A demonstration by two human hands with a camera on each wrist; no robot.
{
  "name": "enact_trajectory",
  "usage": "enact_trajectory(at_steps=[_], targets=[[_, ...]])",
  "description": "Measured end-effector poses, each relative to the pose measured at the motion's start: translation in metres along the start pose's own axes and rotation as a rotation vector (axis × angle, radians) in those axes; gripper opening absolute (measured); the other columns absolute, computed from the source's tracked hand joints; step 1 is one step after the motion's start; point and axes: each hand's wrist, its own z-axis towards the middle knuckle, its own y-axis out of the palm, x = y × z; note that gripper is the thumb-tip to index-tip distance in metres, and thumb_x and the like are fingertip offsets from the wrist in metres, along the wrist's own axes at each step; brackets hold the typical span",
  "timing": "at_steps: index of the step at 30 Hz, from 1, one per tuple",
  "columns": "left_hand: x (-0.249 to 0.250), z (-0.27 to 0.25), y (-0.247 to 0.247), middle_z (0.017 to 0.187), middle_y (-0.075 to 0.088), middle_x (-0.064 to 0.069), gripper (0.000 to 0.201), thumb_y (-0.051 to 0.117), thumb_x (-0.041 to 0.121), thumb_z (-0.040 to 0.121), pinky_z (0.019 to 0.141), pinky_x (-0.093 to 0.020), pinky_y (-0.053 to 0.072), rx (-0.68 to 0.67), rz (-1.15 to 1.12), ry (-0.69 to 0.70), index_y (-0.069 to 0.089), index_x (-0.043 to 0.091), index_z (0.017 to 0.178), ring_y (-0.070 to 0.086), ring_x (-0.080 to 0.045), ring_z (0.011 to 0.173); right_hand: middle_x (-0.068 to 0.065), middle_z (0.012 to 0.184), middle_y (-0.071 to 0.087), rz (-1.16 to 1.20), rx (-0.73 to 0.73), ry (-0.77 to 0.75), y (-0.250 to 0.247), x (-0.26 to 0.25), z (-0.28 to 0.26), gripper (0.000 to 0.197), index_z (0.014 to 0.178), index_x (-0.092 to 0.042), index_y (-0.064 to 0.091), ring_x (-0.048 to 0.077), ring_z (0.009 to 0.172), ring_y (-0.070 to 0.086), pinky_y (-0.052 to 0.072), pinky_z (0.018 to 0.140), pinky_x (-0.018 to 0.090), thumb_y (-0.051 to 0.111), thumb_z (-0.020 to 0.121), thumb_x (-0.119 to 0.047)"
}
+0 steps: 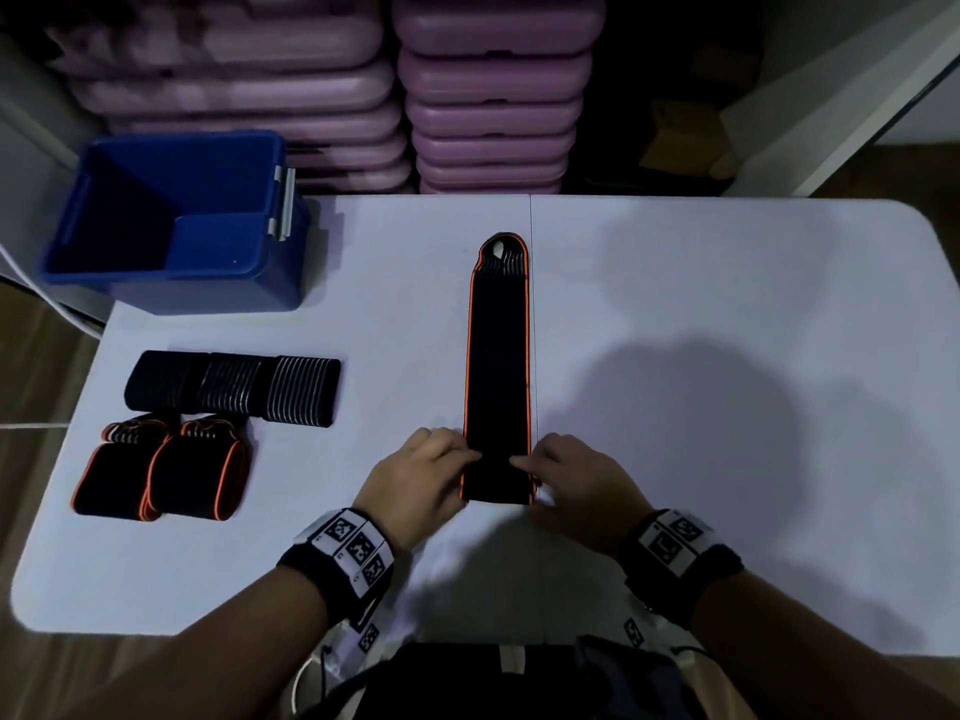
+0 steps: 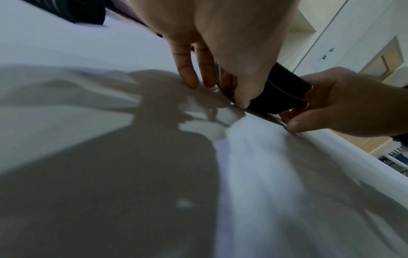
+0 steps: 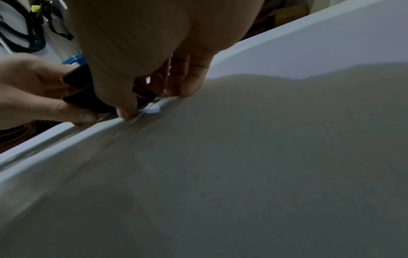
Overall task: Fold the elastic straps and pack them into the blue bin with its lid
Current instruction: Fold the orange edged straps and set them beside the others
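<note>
Lying flat at table [image 1: 727, 283] center: long black strap with orange edging [image 1: 498, 366], running lengthwise from near edge toward far edge, loop end pointing at far edge.

Pinching the strap's near end from both sides: left hand [image 1: 421, 480] gripping the left edge, right hand [image 1: 576, 480] gripping the right edge. Fingers of both curling around the fabric, thumbs on top, near end lifting slightly off the table.

Showing in left wrist view: left hand [image 2: 220, 43] with thumb pressing down on the strap end [image 2: 280, 94], other fingers curling beside the orange edge, right hand [image 2: 344, 104] clamping the opposite side.

Showing in right wrist view: right hand [image 3: 143, 52] with thumb on the black fabric [image 3: 81, 87], fingertips touching the table, left hand [image 3: 33, 92] holding the other side.

Sitting at far left corner, partly overhanging the table edge: blue bin [image 1: 176, 220], open, lid not identifiable.

Lying near left edge: 2 folded orange-edged straps [image 1: 161, 470] side by side, touching each other. Resting just beyond them toward far edge: folded black strap with white stripes [image 1: 234, 389].

Standing behind far edge: stacked purple cases [image 1: 493, 96].
</note>
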Motion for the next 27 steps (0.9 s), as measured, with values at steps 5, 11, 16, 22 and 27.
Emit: enact_trajectory(at_steps=[5, 11, 16, 22, 27], targets=[[0.000, 0.000, 0.006, 0.113, 0.064, 0.011, 0.033, 0.060, 0.035, 0.087, 0.082, -0.026, 0.054, 0.051, -0.103, -0.059, 0.072, 0.027, 0.116, 0.063, -0.014, 0.101, 0.000, 0.097, 0.060, 0.045, -0.053, 0.106, -0.003, -0.005, 0.004, 0.040, 0.119, -0.019, 0.074, 0.019, 0.084, 0.057, 0.048, 0.061, 0.028, 0.061, 0.085, -0.036], [0.004, 0.005, 0.002, 0.099, 0.065, 0.011, 0.034, 0.052, 0.046, 0.088, 0.075, -0.026, 0.051, 0.071, -0.284, -0.190, 0.071, 0.018, 0.086, 0.064, -0.012, 0.083, -0.005, 0.084, 0.051, 0.228, -0.186, 0.338, -0.018, -0.006, 0.023, 0.027, 0.084, -0.015, 0.067, 0.012, 0.075, 0.048, 0.033, 0.065, 0.027, 0.058, 0.095, -0.037], [0.002, 0.011, 0.004, 0.093, 0.073, 0.007, 0.030, 0.055, 0.045, 0.093, 0.075, -0.022, 0.045, 0.111, -0.320, -0.312, 0.074, 0.021, 0.090, 0.066, -0.013, 0.085, 0.001, 0.083, 0.059, 0.283, -0.228, 0.512, -0.020, -0.008, 0.035, 0.031, 0.077, -0.016, 0.064, 0.018, 0.078, 0.057, 0.043, 0.070, 0.034, 0.058, 0.099, -0.036], [0.009, 0.022, 0.004, 0.079, 0.072, 0.007, 0.020, 0.059, 0.040, 0.096, 0.069, -0.031, 0.050, 0.146, -0.316, -0.454, 0.070, 0.026, 0.090, 0.064, -0.016, 0.076, 0.007, 0.067, 0.057, 0.292, -0.194, 0.593, -0.018, -0.010, 0.043, 0.049, 0.062, -0.012, 0.050, 0.019, 0.062, 0.051, 0.042, 0.062, 0.037, 0.055, 0.100, -0.043], [0.011, 0.029, 0.005, 0.074, 0.070, 0.007, 0.019, 0.058, 0.041, 0.095, 0.066, -0.031, 0.051, 0.164, -0.299, -0.511, 0.066, 0.026, 0.086, 0.064, -0.018, 0.072, 0.005, 0.062, 0.058, 0.303, -0.185, 0.644, -0.021, -0.014, 0.049, 0.051, 0.063, -0.010, 0.052, 0.022, 0.060, 0.054, 0.046, 0.062, 0.039, 0.052, 0.102, -0.043]])
